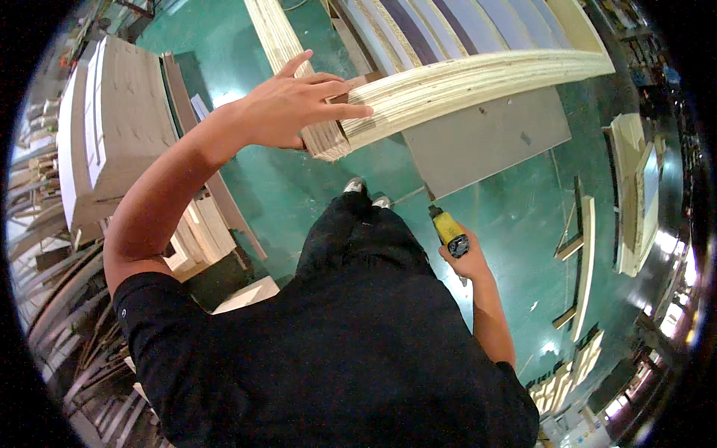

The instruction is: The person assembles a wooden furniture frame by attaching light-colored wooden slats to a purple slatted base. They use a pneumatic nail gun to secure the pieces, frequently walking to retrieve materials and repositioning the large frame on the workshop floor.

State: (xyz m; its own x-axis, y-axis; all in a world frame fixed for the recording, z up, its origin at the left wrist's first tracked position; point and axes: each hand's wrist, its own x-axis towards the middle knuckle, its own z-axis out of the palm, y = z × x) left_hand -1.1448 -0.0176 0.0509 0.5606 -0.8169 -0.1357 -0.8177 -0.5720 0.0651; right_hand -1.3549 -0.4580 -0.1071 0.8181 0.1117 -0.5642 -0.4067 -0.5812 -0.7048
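Note:
My left hand (299,108) lies with fingers spread over the corner where two pale laminated wood beams meet. One beam (463,93) runs off to the right in front of a wooden frame; the other beam (272,33) goes away toward the far side. My thumb points along the far-going beam, and the fingertips rest on the other. Low on the right, my right hand (467,257) is wrapped round the grip of a yellow and black power drill (448,231). The drill's tip points away from me, apart from the beams. Its trigger is hidden by my fingers.
A grey board (489,142) lies beneath the frame, which holds bluish and dark slats (448,30). Stacked panels (127,119) stand at the left, above loose wood strips. On the green floor at the right are long battens (586,261) and a wooden frame piece (635,194).

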